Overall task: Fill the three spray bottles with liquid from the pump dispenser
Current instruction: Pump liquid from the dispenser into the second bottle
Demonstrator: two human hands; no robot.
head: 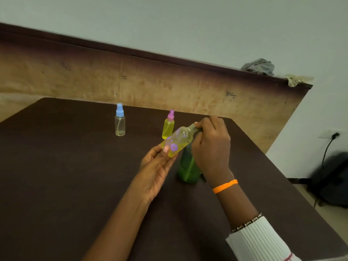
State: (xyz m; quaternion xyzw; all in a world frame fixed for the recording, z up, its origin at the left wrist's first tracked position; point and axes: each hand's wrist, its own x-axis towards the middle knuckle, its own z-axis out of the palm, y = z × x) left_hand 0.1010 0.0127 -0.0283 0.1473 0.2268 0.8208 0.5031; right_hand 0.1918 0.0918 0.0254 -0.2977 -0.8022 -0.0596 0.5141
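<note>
Head view gives me both hands working over the dark brown tabletop. My left hand cradles the base of a yellow translucent plastic bottle with purple flower prints, fingers curled under it and the thumb pressed on its side, so the bottle lies tilted with its open threaded neck pointing up toward my right hand. That hand is curled over the top of the green translucent pump dispenser bottle, which stands directly beneath it; the pump head is hidden under the fingers, so I cannot tell exactly how they sit on it. The bottle's neck touches the right fingertips, where I judge the spout to be.

Just beyond the left hand stands a small yellow spray bottle with a pink cap, apparently filled. Further out to that hand's left is a clear spray bottle with a blue cap, holding only a little liquid at the bottom.

I judge this as pumping into the second bottle. Next I need the neck kept under the spout while pressing down, or liquid spills onto the table.
</note>
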